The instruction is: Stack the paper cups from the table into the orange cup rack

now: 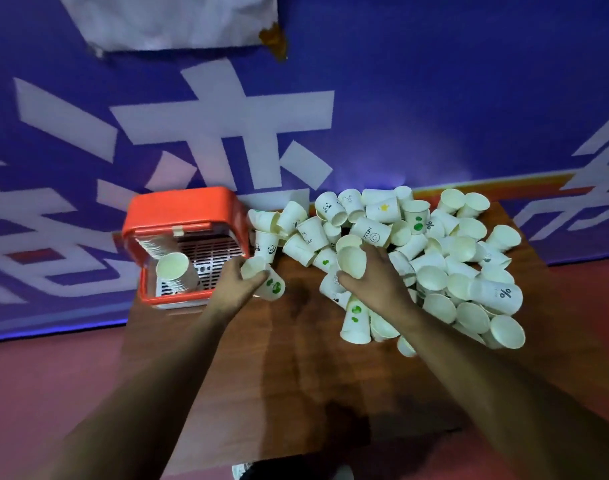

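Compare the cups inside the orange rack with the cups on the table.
The stacked cups sit nested in the orange rack; the loose cups lie in a jumbled heap on the table. The stacked cups line up one way; the loose cups point every way. Both are white paper cups.

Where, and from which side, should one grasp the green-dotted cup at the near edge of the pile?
Grip the green-dotted cup round its side wall, coming from the near-left. It seems to stand mouth down, and only that side faces the bare table.
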A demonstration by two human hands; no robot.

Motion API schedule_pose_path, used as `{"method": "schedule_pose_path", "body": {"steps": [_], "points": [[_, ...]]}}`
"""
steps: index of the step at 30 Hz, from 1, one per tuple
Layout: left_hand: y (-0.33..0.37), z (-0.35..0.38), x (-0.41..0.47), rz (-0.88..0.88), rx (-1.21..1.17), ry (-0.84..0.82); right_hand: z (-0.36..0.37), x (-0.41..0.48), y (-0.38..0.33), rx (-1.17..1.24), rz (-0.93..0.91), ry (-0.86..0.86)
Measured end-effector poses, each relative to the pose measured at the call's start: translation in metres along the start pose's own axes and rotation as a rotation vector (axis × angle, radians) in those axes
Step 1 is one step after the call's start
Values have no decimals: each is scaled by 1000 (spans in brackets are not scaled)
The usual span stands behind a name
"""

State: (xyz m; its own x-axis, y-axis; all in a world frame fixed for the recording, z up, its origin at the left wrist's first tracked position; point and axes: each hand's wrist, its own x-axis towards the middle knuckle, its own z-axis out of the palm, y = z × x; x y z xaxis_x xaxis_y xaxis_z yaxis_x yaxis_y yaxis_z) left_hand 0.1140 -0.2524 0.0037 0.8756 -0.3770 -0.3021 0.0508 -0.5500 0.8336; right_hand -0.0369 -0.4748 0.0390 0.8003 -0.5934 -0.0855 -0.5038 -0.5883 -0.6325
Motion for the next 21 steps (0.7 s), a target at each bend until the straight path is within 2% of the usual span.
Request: {"method": "schedule_pose_path", "body": {"steps": [8, 12, 15, 21], "points": [[-56, -145, 17, -20, 97, 289, 82, 33, -137, 117, -164, -90], [-78, -182, 32, -19, 101, 332, 121, 42, -191, 165, -214, -120], [-90, -193, 45, -15, 68, 306, 149, 49, -214, 174, -218, -136], [-95, -197, 73, 143, 81, 280, 186, 57, -230, 148, -179, -104]]}}
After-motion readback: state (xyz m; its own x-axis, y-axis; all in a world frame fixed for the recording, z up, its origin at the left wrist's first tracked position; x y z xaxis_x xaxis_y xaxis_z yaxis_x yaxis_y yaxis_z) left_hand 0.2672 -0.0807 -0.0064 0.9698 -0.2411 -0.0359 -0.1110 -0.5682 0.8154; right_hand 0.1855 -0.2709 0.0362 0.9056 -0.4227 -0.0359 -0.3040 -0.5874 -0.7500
